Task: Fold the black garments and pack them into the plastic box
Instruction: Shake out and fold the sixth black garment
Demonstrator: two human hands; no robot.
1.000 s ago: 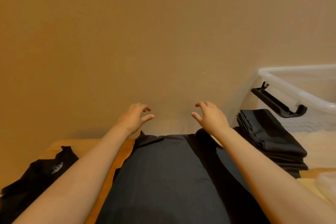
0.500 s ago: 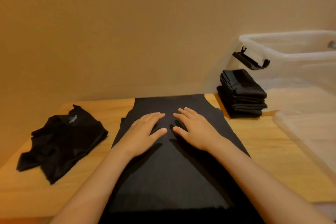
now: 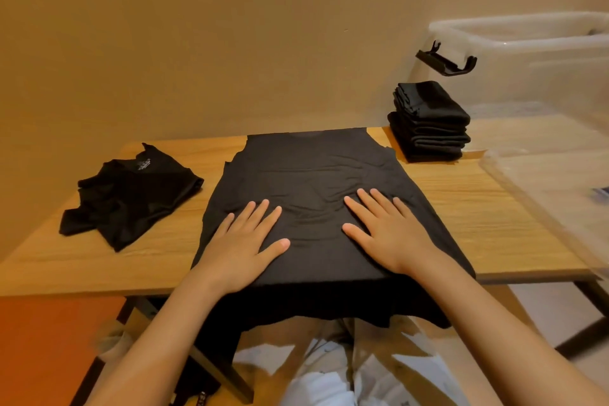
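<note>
A black garment (image 3: 309, 171) lies spread flat across the middle of the wooden table (image 3: 478, 214), its lower hem hanging over the front edge. My left hand (image 3: 245, 245) presses on its lower left part with straight fingers. My right hand (image 3: 384, 229) lies flat on its lower right part, fingers spread. A crumpled black garment (image 3: 131, 194) sits at the table's left. A stack of folded black garments (image 3: 428, 122) stands at the back right. The clear plastic box (image 3: 534, 56) with a black latch is behind the stack.
A clear plastic lid (image 3: 553, 188) lies on the table's right end, partly past the edge. A tan wall runs close behind the table. An orange surface (image 3: 49, 339) sits low at the left, beside the table's dark legs.
Both hands came down from the garment's far edge onto it, then slid toward me and apart while pressing it flat. The view tilted down, showing the whole table.
</note>
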